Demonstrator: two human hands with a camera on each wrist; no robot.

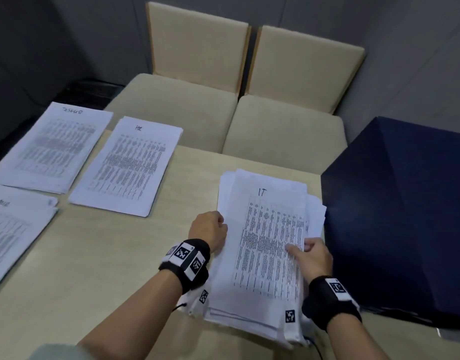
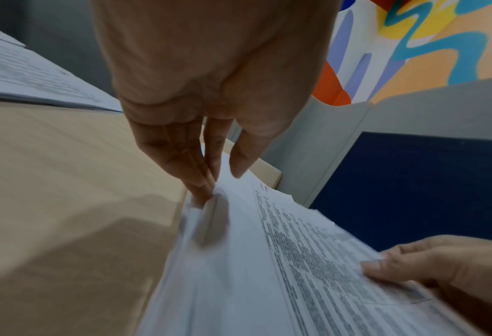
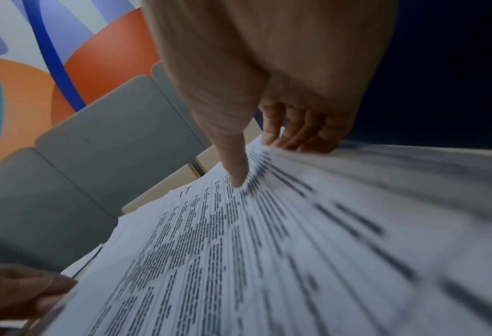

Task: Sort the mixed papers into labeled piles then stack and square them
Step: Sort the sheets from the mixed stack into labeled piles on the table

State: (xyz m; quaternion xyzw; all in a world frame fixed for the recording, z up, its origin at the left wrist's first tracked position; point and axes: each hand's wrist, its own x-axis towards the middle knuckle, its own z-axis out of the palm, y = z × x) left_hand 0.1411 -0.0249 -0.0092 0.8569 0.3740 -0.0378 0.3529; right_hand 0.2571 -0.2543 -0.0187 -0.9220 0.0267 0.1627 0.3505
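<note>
The table (image 1: 99, 255) carries four lots of paper, and by the look of them the sorting is mostly or wholly done, since no loose mixed heap shows anywhere on it. Along its right edge stands a dark blue box (image 1: 405, 216), nothing to do with the task as far as I can tell. Just beside that box, near the front right, lies the IT pile (image 1: 265, 245), the thickest in view and the roughest: its sheets are fanned, with corners sticking out at the far end and on the right side, so it is not squared. At the far left corner lies a pile (image 1: 52, 146) whose heading is too blurred to read, and next to it, toward the middle of the far edge, the HR pile (image 1: 127, 165); both lie flat and fairly even. A fourth pile (image 1: 13, 229) runs off the left edge, with some sheets askew. The left hand (image 1: 209, 231) grips the left edge of the IT pile, fingers curled under it and thumb on top. The right hand (image 1: 313, 257) holds the right edge, thumb pressed on the top sheet and fingers tucked beneath. My reading is that the IT pile is being gathered for tapping square; after that, the piles may need evening up and stacking together
</note>
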